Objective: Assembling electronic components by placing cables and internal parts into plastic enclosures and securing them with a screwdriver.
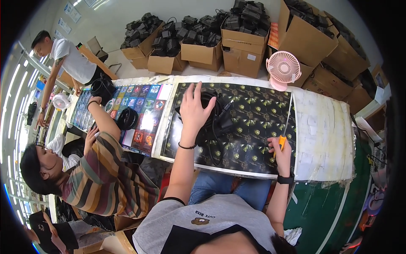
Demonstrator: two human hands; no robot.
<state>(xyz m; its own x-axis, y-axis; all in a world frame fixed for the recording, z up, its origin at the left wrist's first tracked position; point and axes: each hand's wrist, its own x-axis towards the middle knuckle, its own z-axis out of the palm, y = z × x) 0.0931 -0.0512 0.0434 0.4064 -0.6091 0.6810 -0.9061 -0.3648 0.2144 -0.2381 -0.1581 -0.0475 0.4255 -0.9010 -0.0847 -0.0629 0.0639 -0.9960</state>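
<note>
My left hand point(193, 111) rests with fingers spread on a black power adapter with its coiled cable point(218, 122), pressing it onto the dark patterned mat point(253, 106) on the table. My right hand point(281, 149) is closed around a screwdriver with an orange handle point(282, 139); its thin shaft points up across the mat toward the far edge. The screwdriver tip is well apart from the adapter, to its right.
A pink desk fan point(283, 68) stands at the table's far edge. Cardboard boxes point(243, 48) heaped with black adapters line the back. On my left a person in a striped shirt point(105, 178) works on a black coil point(127, 118) over a colourful mat point(139, 110). Another person stands at far left.
</note>
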